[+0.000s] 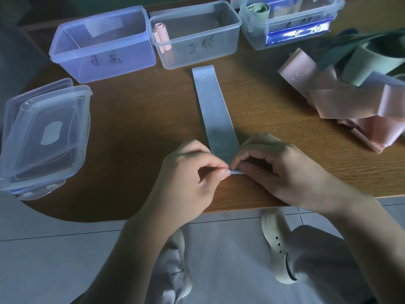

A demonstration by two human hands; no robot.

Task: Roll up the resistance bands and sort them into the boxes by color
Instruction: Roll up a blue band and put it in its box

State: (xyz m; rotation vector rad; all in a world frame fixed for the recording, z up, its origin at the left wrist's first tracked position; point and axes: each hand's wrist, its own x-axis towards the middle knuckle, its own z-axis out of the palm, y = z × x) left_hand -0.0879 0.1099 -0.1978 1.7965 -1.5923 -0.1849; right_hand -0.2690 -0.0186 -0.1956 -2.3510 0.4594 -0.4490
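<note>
A light blue resistance band [213,110] marked "20 LB" lies flat down the middle of the wooden table [135,119]. My left hand [192,172] and my right hand [271,167] both pinch its near end, where a small fold is curled up. Three clear boxes stand at the back: the left box [103,43] is empty, the middle box [195,34] holds a pink roll [161,36], and the right box [291,20] holds a green roll [259,7].
A heap of loose pink, green and dark green bands [355,88] lies at the right. Stacked clear lids [43,137] rest at the table's left edge. The table's front edge runs just below my hands, with my feet and the tiled floor beneath.
</note>
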